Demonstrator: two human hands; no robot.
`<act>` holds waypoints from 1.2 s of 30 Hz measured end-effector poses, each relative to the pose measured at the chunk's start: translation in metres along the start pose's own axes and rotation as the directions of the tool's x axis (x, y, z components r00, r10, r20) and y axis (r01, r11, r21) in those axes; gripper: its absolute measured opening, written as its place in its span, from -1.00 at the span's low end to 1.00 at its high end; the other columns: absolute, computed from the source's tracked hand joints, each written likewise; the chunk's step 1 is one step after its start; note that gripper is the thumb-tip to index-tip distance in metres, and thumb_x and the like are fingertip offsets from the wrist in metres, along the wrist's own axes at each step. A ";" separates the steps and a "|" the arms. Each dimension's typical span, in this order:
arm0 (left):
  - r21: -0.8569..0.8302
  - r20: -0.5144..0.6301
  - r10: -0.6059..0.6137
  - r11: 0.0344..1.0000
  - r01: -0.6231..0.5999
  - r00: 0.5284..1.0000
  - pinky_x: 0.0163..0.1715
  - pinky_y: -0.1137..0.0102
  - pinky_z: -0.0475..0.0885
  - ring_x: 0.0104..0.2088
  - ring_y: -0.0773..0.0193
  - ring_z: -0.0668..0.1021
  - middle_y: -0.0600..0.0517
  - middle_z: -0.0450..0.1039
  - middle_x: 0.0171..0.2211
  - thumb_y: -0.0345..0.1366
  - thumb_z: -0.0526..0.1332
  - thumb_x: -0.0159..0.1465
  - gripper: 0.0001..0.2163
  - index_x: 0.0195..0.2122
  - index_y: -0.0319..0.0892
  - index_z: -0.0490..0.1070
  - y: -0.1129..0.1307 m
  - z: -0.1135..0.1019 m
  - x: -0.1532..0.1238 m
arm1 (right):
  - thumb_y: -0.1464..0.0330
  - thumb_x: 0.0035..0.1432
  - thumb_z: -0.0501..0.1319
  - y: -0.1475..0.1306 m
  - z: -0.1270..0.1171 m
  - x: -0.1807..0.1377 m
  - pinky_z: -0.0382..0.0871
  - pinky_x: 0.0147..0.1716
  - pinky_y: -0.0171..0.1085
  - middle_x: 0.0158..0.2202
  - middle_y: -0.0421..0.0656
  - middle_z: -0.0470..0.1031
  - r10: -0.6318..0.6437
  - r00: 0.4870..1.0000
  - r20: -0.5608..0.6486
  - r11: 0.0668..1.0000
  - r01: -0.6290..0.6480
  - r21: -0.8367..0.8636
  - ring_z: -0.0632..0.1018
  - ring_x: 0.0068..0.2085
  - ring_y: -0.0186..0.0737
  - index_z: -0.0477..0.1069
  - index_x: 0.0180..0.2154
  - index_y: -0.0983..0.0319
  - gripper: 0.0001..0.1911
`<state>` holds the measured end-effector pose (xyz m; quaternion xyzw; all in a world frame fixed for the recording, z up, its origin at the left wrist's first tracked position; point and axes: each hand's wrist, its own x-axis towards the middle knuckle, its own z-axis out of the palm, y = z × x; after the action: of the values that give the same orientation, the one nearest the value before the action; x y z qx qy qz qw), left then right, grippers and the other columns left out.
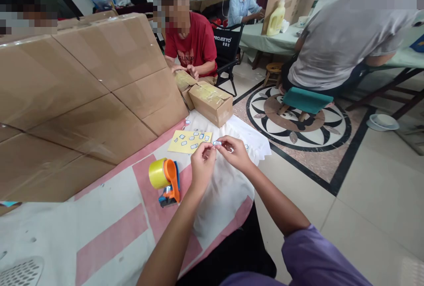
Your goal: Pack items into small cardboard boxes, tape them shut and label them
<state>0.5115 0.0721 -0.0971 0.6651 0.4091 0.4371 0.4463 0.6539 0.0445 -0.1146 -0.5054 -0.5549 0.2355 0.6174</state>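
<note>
Between the fingertips of my left hand (203,161) and my right hand (235,151) is a small white label-like piece with a blue edge (217,143). Both hands pinch it above the near corner of the table. Just beyond them lies a yellow sheet (180,144) with several small white, dark-outlined pieces on it. One more such piece (246,146) shows to the right of my right hand. Left of my left forearm, an orange and blue tape dispenser (172,182) with a yellow roll of tape (158,173) sits on the cloth.
A wall of large cardboard cartons (99,78) stands along the table's left side. Two small taped boxes (212,100) rest at the far end, before a person in a red shirt (202,38). Another person in grey (334,43) sits on a stool (306,100) to the right.
</note>
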 end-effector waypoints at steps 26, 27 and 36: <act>0.738 0.367 0.078 0.582 -0.341 0.927 0.33 -0.01 0.32 0.50 -0.19 0.07 -0.04 0.07 0.50 -0.32 0.34 0.27 -0.38 0.36 -0.05 0.27 -0.009 0.044 0.187 | 0.11 0.20 0.34 0.090 -0.063 0.136 0.16 -0.34 -0.27 -0.38 -0.18 0.49 0.295 0.914 -0.278 0.612 -0.404 -0.680 0.44 -0.33 -0.16 0.34 -0.32 0.16 -0.69; 0.742 0.383 0.053 0.577 -0.342 0.922 0.31 -0.03 0.34 0.48 -0.23 0.11 -0.08 0.10 0.48 -0.34 0.33 0.26 -0.42 0.32 -0.07 0.32 0.000 0.045 0.190 | 0.13 0.22 0.31 0.077 -0.064 0.128 0.17 -0.34 -0.27 -0.40 -0.19 0.48 0.271 0.923 -0.272 0.627 -0.384 -0.677 0.44 -0.33 -0.17 0.34 -0.34 0.16 -0.72; 0.652 0.342 0.503 0.481 -0.586 0.794 -0.20 0.27 0.46 -0.28 0.14 0.62 0.00 0.62 -0.34 -0.24 0.12 0.42 -0.81 -0.19 -0.06 0.54 0.037 -0.130 0.064 | 0.00 0.31 0.04 -0.031 0.013 -0.133 0.26 -0.54 -0.13 -0.65 -0.20 0.21 0.213 0.959 -0.188 0.694 -0.284 -0.661 0.34 -0.60 -0.10 0.14 -0.60 0.06 -0.51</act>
<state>0.4125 0.1530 -0.0192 0.9017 0.2918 0.3191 0.0009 0.5976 -0.0761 -0.1485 -0.7775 -0.4982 0.0720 0.3771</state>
